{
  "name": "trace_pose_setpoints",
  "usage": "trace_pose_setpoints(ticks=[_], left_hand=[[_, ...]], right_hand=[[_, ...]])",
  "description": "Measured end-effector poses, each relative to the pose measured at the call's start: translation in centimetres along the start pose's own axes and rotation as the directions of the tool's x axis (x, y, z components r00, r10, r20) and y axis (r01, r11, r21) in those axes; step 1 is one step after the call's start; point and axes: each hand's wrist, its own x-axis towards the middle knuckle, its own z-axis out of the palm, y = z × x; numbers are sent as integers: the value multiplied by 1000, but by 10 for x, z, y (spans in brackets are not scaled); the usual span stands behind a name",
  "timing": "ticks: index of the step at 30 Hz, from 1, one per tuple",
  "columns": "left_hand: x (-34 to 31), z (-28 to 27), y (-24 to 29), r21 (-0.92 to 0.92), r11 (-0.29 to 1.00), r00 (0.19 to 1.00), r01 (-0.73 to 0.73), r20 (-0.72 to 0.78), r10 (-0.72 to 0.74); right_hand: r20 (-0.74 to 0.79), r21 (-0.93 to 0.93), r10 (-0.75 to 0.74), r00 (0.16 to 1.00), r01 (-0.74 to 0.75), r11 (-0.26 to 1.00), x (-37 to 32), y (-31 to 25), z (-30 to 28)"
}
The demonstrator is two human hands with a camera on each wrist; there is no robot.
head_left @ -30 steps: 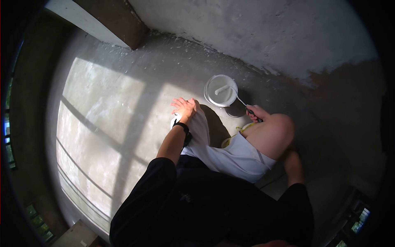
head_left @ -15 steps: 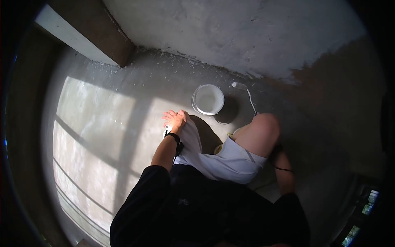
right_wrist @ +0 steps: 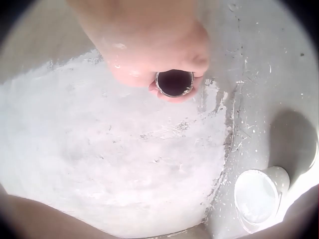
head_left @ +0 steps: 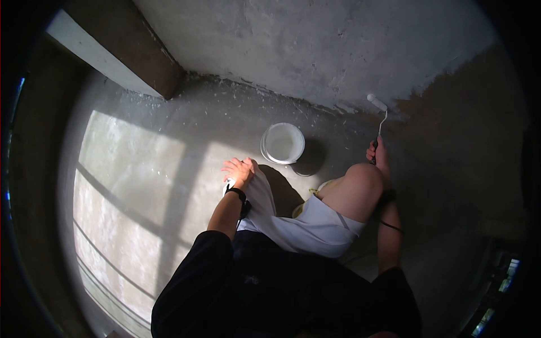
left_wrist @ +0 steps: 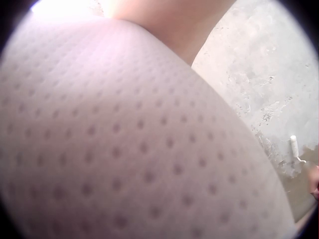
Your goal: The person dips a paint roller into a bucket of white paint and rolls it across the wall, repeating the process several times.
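Observation:
In the head view my right hand (head_left: 380,154) grips the dark handle of a small paint roller (head_left: 377,102), out past the right knee. The white roller head is at the foot of the wall (head_left: 315,50), close to the ragged edge of its white coat. From the right wrist view, the handle's round end (right_wrist: 174,83) shows within the curled fingers. My left hand (head_left: 240,171) rests on the left knee with its fingers spread. A white bucket (head_left: 283,143) with pale paint inside stands on the floor between the knees and the wall.
Bare brown wall (head_left: 468,90) lies to the right of the white coat. A pillar (head_left: 132,45) juts out at the upper left. White specks dot the floor (head_left: 225,96) along the wall, and window light falls on the left.
The paint roller has come out of the bucket and swung right to the base of the wall, carried by my right hand. My left hand stays on the knee.

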Motion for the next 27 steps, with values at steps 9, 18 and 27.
trace_pose_setpoints(ticks=[9, 18, 27], left_hand=[[-5, -14, 3, -7, 1000, 1000, -25, 9, 25], [-17, -42, 9, -90, 995, 997, 35, 69, -29], [-16, -32, 9, -59, 998, 999, 19, -27, -21]], right_hand=[[-21, 63, 216, 976, -214, 975, 87, 54, -22], [-11, -68, 13, 1000, -14, 998, 9, -9, 5], [35, -40, 133, 991, -132, 990, 33, 4, 10]])
